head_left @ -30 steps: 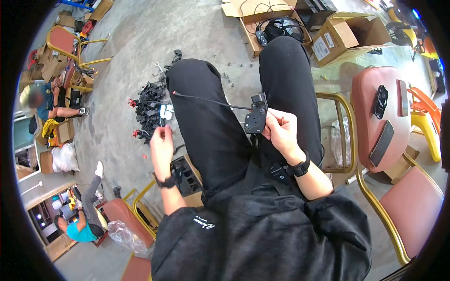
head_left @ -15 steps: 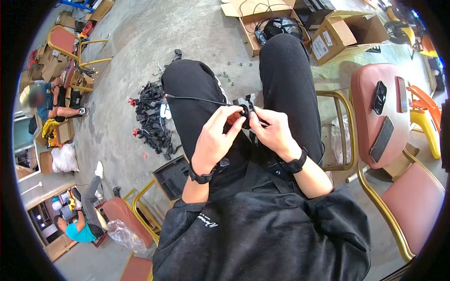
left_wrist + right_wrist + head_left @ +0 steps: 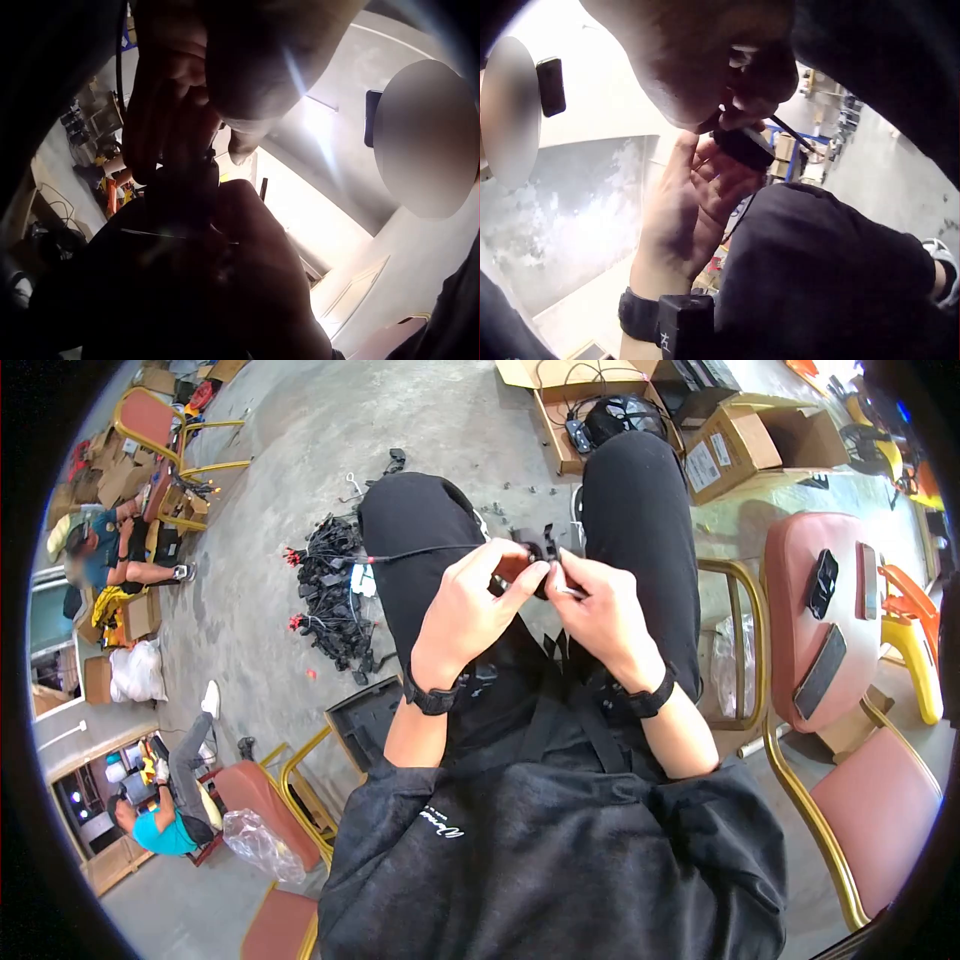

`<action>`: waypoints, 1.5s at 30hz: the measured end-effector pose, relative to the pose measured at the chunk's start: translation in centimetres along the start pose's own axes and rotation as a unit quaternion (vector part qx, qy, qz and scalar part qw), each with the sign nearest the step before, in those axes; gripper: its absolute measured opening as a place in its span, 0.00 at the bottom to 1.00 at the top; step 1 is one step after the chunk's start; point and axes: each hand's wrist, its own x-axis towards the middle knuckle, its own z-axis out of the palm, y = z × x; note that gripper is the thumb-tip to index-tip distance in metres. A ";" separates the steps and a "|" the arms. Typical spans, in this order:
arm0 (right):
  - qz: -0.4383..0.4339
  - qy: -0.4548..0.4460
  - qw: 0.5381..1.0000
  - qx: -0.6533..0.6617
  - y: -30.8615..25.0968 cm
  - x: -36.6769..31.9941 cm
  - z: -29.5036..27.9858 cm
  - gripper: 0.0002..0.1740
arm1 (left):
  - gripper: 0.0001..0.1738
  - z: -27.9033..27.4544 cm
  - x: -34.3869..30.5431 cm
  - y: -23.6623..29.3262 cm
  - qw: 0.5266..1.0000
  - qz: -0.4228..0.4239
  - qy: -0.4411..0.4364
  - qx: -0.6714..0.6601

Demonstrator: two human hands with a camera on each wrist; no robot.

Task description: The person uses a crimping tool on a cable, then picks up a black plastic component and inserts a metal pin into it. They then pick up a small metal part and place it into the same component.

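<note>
Over the lap in the head view, the left hand (image 3: 458, 615) and right hand (image 3: 608, 610) meet, both pinching a small black device (image 3: 536, 546). A black cable (image 3: 425, 550) runs from it to the left across the thigh, with a red tip. A thin silvery piece (image 3: 573, 592) shows at the right fingers. In the right wrist view, a dark part (image 3: 744, 147) of the device lies against the curled left fingers, under the right fingertips. The left wrist view is very dark; the fingers hide most of the device there.
A pile of black cabled parts (image 3: 335, 595) lies on the floor left of the knees. Beside the left forearm is a black tray (image 3: 368, 720). Open cartons (image 3: 725, 450) stand ahead; a chair seat (image 3: 815, 670) with dark devices is at right. Two people sit at far left.
The left hand has come from beside the floor pile to the device and now grips it with the right. The device has turned between the fingers, and the head view has shifted slightly.
</note>
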 end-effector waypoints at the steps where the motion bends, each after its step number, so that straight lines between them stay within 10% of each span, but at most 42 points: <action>1: -0.016 0.000 1.000 -0.008 -0.3 0.8 -0.2 0.06 | 0.09 -0.2 0.5 0.0 1.000 0.001 0.005 0.002; 15: -0.073 0.019 0.992 -0.097 -0.8 15.6 -0.3 0.14 | 0.13 -3.5 14.4 -2.2 0.987 -0.023 0.063 -0.149; 21: -0.081 -0.028 0.964 -0.250 1.5 20.5 1.0 0.15 | 0.18 -2.7 19.0 -5.7 0.967 -0.169 0.049 -0.185; 45: -0.147 -0.038 0.976 -0.159 1.3 19.6 2.7 0.09 | 0.17 -2.7 16.3 -6.6 0.911 -0.142 0.101 -0.374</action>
